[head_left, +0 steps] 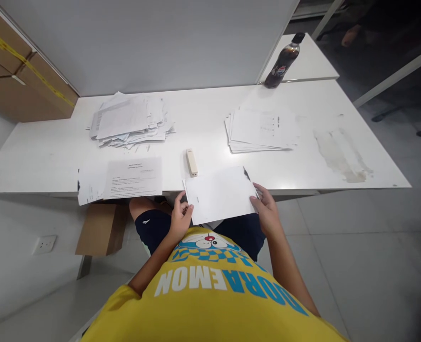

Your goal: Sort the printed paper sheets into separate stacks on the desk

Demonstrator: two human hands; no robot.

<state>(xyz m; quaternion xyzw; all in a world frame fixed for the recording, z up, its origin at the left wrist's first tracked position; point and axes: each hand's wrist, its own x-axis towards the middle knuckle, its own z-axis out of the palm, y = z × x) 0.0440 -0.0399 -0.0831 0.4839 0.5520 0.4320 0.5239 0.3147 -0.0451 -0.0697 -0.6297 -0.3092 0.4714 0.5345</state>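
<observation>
Paper sheets (221, 194), a thin white set, are held above the front edge of the desk (199, 114). The left hand (182, 216) pinches them at their near left corner, thumb on top; the right hand (266, 209) pinches the right edge, thumb also on top, below a dark smudge (246, 174) at the far corner.

Left to right, trouble could start with the messy stack (125, 116): its edges jut out unevenly, so a knock could make it slide. In front of it, a dark-edged page (90, 184) and a printed page (134, 178) poke over the desk's edge, and a brush from the left hand could push them off. What seems to be a cream stapler (191, 161) lies right by the far side of the held sheets and could be nudged if they swing. A loose pinch could let the sheets fan apart or drop. The flatter pile (256, 128) could get marked if dragged onto the stain (342, 156), should that be wet; I cannot tell.

As for containers, the taped cardboard boxes (50, 102) at far left and the lower box (96, 230) hide whatever they hold, and the capped bottle (283, 64) at back right has dark drink in it
</observation>
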